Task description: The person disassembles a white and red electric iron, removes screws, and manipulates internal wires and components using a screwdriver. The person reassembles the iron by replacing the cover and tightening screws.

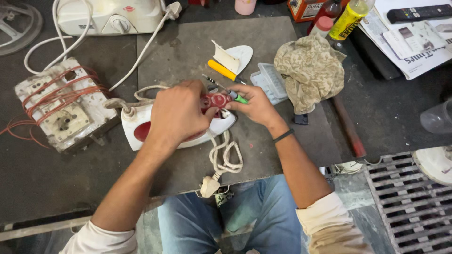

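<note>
Two hands are being kept on a white & red clothes iron (141, 129) lying at the middle of the dark bench (188, 51). The iron's long axis is running approx. left-right across the view, nose pointing right, cord end at the left. The left hand (176, 115) is being clenched over the iron's red handle (215, 100), knuckles up. The right hand (254, 106) is gripping a green-handled screwdriver (239, 98) at the handle's right end; exact tip position can't be told. The iron's white cord (225, 157) is being left looped at the bench's near edge, plug (208, 186) hanging over it.

Packages & labels: a yellow bottle (348, 19) w/ dark lettering is lying tilted at top right, beside a red-capped bottle (321, 26) & an orange carton (305, 9). Printed papers (414, 40) and a black remote (419, 12) are lying further right. A clear plastic box (269, 82) is sitting next to a patterned cloth (310, 70). A yellow-handled screwdriver (222, 70) is lying just behind the hands.
</note>
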